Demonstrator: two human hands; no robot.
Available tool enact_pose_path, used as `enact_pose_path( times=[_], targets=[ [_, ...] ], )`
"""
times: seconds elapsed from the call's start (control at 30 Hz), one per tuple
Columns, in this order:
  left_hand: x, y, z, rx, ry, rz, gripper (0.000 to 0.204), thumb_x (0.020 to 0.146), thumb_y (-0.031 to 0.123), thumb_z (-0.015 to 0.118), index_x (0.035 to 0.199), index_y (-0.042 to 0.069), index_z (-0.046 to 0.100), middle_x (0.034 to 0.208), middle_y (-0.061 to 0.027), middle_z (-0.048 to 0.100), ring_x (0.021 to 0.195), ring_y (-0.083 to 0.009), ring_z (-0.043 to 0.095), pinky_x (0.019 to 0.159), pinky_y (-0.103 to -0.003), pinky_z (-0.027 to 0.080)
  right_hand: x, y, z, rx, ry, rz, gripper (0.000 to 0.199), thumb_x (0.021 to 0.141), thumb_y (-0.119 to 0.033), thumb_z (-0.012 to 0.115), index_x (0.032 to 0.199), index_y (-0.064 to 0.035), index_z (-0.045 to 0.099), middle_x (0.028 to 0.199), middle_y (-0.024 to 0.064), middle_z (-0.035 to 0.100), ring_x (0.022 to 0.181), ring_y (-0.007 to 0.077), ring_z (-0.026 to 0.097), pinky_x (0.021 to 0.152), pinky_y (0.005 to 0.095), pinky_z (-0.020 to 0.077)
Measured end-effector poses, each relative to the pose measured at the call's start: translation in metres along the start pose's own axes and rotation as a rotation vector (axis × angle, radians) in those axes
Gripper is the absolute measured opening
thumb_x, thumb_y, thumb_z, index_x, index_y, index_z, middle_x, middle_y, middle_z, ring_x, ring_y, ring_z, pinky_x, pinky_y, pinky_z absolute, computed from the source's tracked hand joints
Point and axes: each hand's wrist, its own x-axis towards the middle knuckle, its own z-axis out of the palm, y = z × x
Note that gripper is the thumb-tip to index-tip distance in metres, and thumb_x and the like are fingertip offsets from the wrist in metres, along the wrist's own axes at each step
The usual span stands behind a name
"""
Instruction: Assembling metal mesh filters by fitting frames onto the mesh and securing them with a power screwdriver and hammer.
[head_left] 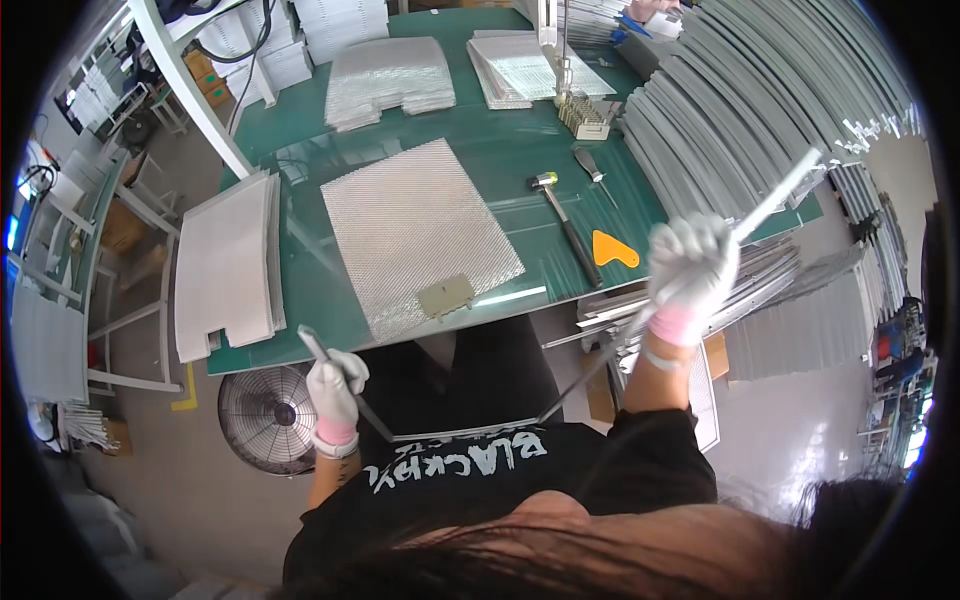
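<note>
At the far left we see a stack of pale grey notched sheets lying on the edge of the green cutting mat, with a round floor fan below the table edge. Our left hand, in a white glove, is closed around one end of a thin bent metal frame strip, which runs low across our chest, clear of the table. On the mat ahead lies a sheet of silver expanded-metal mesh with a small tan tab at its near edge. Right of it lie a hammer, a small hand tool and an orange plastic scraper. Behind them a small open box holds upright pale pieces, too small to tell apart. Our right hand, also gloved, is raised and fisted tightly around the strip's other arm, which slants up to the right. Long grey metal strips are heaped along the right side.
</note>
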Motion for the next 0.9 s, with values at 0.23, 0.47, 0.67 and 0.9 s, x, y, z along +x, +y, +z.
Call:
enact_pose_path(
  times=[0.23, 0.47, 0.67, 0.9],
  targets=[
    [0.001, -0.022, 0.031, 0.511, 0.261, 0.126, 0.052, 0.091, 0.009, 0.055, 0.138, -0.006, 0.038, 0.131, -0.0190, 0.046, 0.128, -0.0273, 0.043, 0.109, -0.039, 0.033, 0.022, 0.153, -0.098, 0.073, 0.389, 0.504, 0.025, 0.096, -0.030, 0.058, 0.078, -0.0125, 0.054, 0.071, 0.0007, 0.057, 0.067, 0.0145, 0.057, 0.065, 0.0312, 0.0469],
    [-0.048, -0.078, 0.098, -0.774, -0.086, -0.861, 0.035, 0.098, 0.025, 0.054, 0.124, 0.002, 0.049, 0.132, -0.0159, 0.049, 0.127, -0.0310, 0.045, 0.108, -0.044, 0.035, -0.058, 0.149, -0.103, -0.988, -0.162, 0.732, 0.019, 0.096, -0.018, 0.055, 0.099, -0.0003, 0.058, 0.081, 0.0024, 0.061, 0.075, 0.0087, 0.056, 0.070, 0.0255, 0.0465],
    [-0.012, -0.088, 0.153, -0.862, -0.079, -0.636, 0.049, 0.103, 0.040, 0.041, 0.134, 0.002, 0.041, 0.137, -0.0155, 0.047, 0.126, -0.0297, 0.047, 0.109, -0.045, 0.036, -0.141, 0.120, -0.080, -1.303, -0.193, 0.406, 0.059, 0.094, -0.010, 0.049, 0.148, 0.0013, 0.027, 0.098, 0.0141, 0.063, 0.078, 0.0175, 0.063, 0.075, 0.0283, 0.0514],
    [0.112, -0.119, 0.159, -1.526, -0.209, -0.668, 0.050, 0.101, 0.035, 0.047, 0.132, -0.004, 0.039, 0.128, -0.0201, 0.053, 0.117, -0.0322, 0.052, 0.104, -0.044, 0.042, -0.139, 0.139, -0.086, -0.526, -0.030, 0.773, 0.058, 0.099, -0.006, 0.036, 0.154, -0.0087, 0.016, 0.076, 0.0012, 0.050, 0.048, 0.0050, 0.035, 0.045, 0.0198, 0.0335]
  ],
)
